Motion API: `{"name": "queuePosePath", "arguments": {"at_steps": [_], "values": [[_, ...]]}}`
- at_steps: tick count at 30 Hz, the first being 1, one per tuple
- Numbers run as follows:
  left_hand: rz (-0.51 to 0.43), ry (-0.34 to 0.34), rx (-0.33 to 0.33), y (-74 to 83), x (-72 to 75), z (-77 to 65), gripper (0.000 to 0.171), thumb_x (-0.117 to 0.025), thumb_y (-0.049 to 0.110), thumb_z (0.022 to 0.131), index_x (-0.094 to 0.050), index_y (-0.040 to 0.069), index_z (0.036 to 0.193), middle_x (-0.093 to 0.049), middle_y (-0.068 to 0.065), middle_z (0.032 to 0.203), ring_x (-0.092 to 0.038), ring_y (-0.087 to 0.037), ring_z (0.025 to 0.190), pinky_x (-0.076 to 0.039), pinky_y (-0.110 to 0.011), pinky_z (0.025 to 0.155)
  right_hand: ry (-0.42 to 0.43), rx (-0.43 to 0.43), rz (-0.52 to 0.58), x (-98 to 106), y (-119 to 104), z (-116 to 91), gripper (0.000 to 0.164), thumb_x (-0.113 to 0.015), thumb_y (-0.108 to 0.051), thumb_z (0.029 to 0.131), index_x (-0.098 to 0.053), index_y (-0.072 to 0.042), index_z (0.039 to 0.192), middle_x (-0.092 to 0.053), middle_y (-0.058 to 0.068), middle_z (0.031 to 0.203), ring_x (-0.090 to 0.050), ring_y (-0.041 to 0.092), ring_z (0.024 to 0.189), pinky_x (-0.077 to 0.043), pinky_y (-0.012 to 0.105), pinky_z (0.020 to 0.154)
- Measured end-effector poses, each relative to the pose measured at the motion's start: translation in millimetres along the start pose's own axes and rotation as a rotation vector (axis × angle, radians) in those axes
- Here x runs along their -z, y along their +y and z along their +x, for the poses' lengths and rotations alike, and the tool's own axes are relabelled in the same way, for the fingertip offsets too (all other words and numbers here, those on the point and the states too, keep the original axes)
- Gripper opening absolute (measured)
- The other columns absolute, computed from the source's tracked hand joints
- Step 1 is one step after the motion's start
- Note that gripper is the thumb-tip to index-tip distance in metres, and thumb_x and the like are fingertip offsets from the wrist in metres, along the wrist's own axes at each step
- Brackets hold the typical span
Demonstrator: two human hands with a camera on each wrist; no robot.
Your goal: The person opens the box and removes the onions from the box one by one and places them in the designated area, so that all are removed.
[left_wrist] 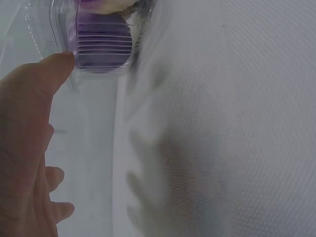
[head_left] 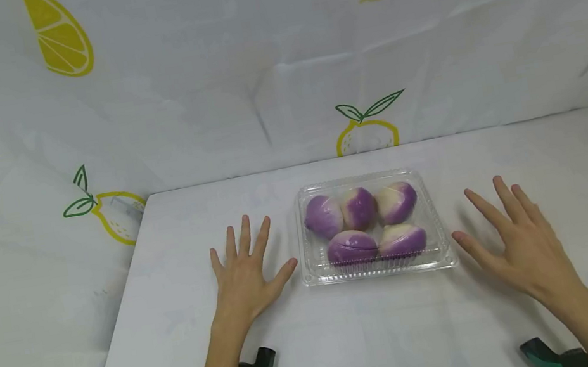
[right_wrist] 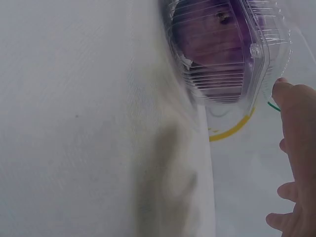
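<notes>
A clear plastic clamshell box lies closed on the white table, holding several purple-and-white, turnip-like vegetables. My left hand hovers left of the box, fingers spread and thumb pointing at its side. To the right of the box, my right hand is also spread, its thumb a short way from the rim. Neither hand holds anything. In the left wrist view the thumb overlaps the box's edge; whether they touch is hard to tell there, but the head view shows a small gap.
The white tabletop extends around the box and hands. A white cloth backdrop with lemon prints and lettering stands behind the table and along its left side. Dark wrist-worn devices sit at the left wrist and right wrist.
</notes>
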State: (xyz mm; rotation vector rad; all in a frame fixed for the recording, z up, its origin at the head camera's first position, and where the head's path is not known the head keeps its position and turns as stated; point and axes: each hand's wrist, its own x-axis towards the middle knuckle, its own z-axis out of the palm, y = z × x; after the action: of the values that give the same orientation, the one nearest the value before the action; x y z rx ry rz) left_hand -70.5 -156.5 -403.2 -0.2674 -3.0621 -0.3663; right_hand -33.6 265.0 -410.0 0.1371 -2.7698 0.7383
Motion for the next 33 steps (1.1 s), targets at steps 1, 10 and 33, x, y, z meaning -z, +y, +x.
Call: {"name": "queuePosePath", "arguments": {"at_steps": [1, 10, 33], "values": [[-0.008, 0.001, -0.002, 0.0, 0.2, -0.4, 0.088, -0.058, 0.070, 0.090, -0.025, 0.032, 0.163, -0.016, -0.011, 0.173, -0.019, -0.046, 0.157, -0.018, -0.081, 0.114, 0.000, -0.006, 0.006, 0, -1, -1, 0.073, -0.070, -0.043, 0.093, -0.043, -0.021, 0.157, -0.020, 0.028, 0.168, -0.017, 0.055, 0.154, -0.012, 0.078, 0.117], [-0.232, -0.042, -0.039, -1.3, 1.8, -5.5, 0.090, -0.064, 0.054, 0.092, -0.015, 0.034, 0.165, -0.013, -0.011, 0.173, -0.018, -0.041, 0.159, -0.018, -0.075, 0.119, -0.022, -0.041, 0.089, 0, -13, -6, 0.070, -0.071, -0.036, 0.094, -0.042, -0.024, 0.157, -0.017, 0.018, 0.171, -0.017, 0.050, 0.156, -0.021, 0.088, 0.100], [-0.609, 0.015, -0.134, 27.5, -13.7, -9.7, 0.128, -0.088, 0.050, 0.071, -0.003, 0.038, 0.165, 0.003, 0.010, 0.174, -0.010, -0.029, 0.162, -0.026, -0.069, 0.119, 0.045, 0.055, 0.324, -21, -55, -4, 0.081, -0.084, -0.013, 0.078, -0.051, -0.022, 0.152, -0.016, 0.004, 0.173, -0.035, 0.052, 0.147, -0.034, 0.085, 0.092]]}}
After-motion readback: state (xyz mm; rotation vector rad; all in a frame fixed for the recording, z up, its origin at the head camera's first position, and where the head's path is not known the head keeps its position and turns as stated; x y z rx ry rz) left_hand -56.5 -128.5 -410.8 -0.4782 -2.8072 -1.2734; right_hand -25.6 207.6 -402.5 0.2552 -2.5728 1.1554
